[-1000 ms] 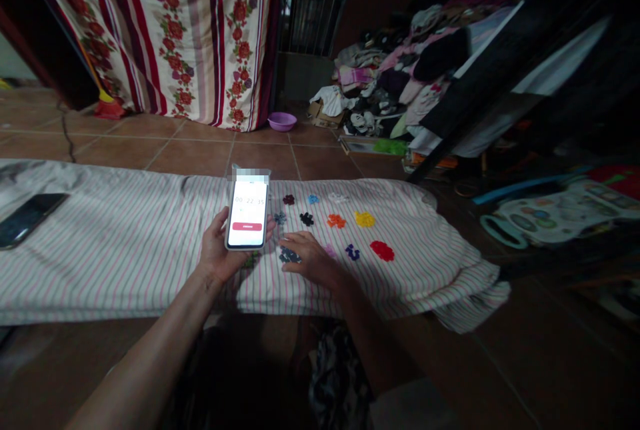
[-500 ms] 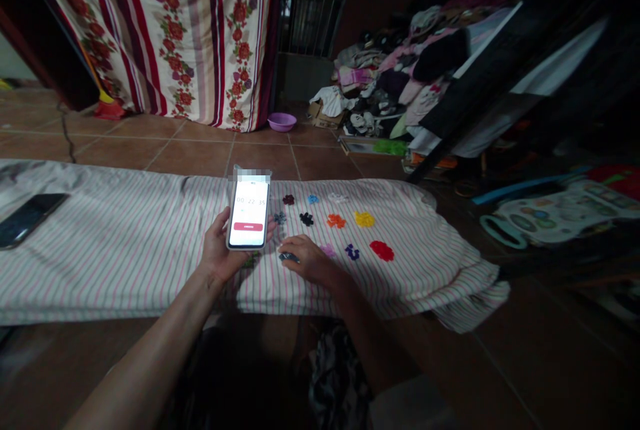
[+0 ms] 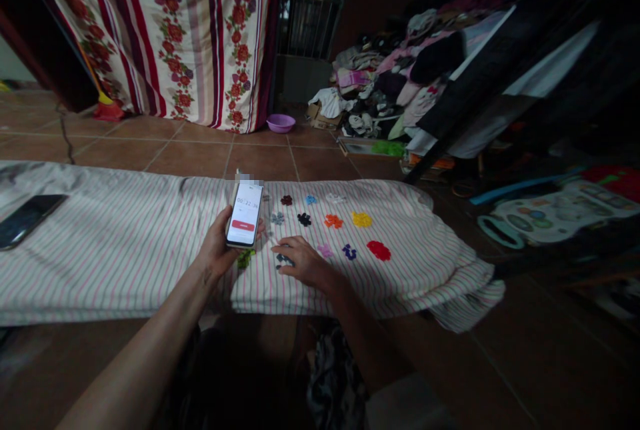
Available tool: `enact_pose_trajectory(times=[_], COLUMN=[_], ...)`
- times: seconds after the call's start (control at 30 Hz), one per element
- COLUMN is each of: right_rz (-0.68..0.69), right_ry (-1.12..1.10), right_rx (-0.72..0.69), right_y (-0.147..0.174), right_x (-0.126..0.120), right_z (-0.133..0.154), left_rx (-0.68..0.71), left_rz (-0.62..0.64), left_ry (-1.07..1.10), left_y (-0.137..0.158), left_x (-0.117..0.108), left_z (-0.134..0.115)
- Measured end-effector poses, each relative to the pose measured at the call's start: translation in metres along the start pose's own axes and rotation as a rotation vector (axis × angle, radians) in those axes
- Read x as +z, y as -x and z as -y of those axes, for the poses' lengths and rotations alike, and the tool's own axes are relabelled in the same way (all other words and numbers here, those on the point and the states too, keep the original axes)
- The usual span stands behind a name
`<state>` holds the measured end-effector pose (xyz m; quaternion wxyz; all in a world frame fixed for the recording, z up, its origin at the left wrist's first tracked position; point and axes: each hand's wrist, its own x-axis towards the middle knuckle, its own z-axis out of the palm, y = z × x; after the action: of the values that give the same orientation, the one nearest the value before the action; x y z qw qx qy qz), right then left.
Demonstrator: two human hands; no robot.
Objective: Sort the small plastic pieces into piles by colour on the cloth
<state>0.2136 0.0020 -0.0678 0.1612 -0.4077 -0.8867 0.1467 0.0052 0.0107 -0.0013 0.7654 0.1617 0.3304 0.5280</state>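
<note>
My left hand [image 3: 219, 248] holds a lit white phone [image 3: 244, 214] upright over a striped pink-and-white cloth [image 3: 125, 243] spread on the floor; its screen shows a timer and a red button. My right hand [image 3: 303, 262] rests flat on the cloth, fingers on a small dark pile of pieces [image 3: 283, 259]. Beyond it lie several small coloured piles: a red pile [image 3: 379, 250], a yellow pile [image 3: 361, 219], an orange pile [image 3: 333, 221], a black pile [image 3: 303, 219], a blue pile [image 3: 349, 252]. A green pile [image 3: 245, 257] sits under the phone.
A dark phone [image 3: 27, 214] lies at the cloth's left end. A flowered curtain [image 3: 190, 30] hangs behind, with a purple bowl [image 3: 281, 123] on the tiled floor. Heaped clothes [image 3: 395, 83] and a toy board [image 3: 550, 213] fill the right side.
The phone has tilted and dropped slightly toward the cloth, turned more edge-on. My right hand has slid a little left over the dark pile. The view shifted slightly.
</note>
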Motion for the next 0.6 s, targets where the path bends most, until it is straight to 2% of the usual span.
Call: enact_pose_trajectory(times=[0.27, 0.43, 0.6], right_rz=[0.009, 0.029, 0.012], right_ry=[-0.014, -0.018, -0.005], right_rx=[-0.012, -0.006, -0.024], right_y=[-0.003, -0.003, -0.002], right_x=[-0.003, -0.003, -0.005], right_z=[0.003, 0.002, 0.008], left_rx=[0.183, 0.25, 0.323], left_rz=[-0.211, -0.354, -0.407], left_ry=[-0.176, -0.272, -0.307], left_y=[-0.001, 0.001, 0.003], left_x=[-0.01, -0.019, -0.031], left_z=[-0.011, -0.021, -0.028])
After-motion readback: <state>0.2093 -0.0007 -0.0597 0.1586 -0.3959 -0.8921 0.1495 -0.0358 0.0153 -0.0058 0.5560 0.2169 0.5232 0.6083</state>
